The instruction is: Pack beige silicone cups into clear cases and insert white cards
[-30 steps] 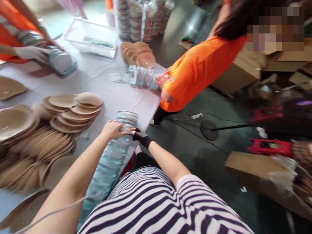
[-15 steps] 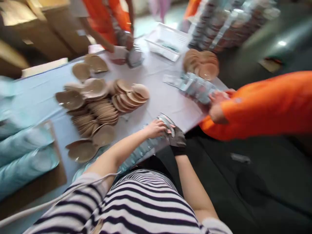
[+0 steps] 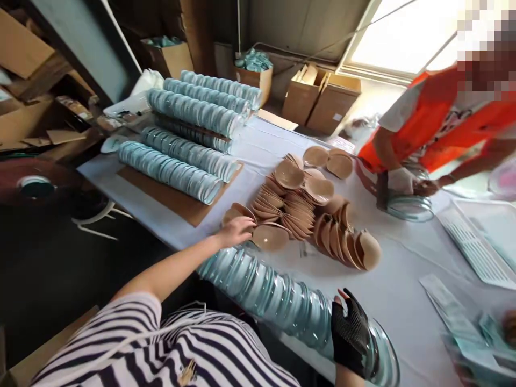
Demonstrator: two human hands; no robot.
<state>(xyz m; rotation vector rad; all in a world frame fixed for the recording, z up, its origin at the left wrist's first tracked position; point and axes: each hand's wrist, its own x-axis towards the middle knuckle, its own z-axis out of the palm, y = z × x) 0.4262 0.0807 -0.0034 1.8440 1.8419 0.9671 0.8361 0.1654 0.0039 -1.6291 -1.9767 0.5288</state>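
A long roll of clear, blue-tinted packets (image 3: pixel 278 293) lies along the near edge of the white-covered table (image 3: pixel 403 290). My right hand (image 3: pixel 352 333), in a black fingerless mesh glove, presses against the roll's right end. My left hand (image 3: pixel 236 232) rests at the roll's left end, fingers touching a tan cup-shaped pad (image 3: pixel 271 236). Several more tan pads (image 3: pixel 306 201) are heaped in fanned stacks just beyond my hands.
Finished rolls of blue packets (image 3: pixel 189 140) are stacked on cardboard at the table's far left. A person in orange (image 3: pixel 439 123) works at the right with a gloved hand. A white tray (image 3: pixel 479 236) sits at the right; cardboard boxes (image 3: pixel 318 97) stand behind.
The view has swung left, bringing the stacked rolls into sight. My hands have spread apart along the roll: the left now at its left end, the right at its right end.
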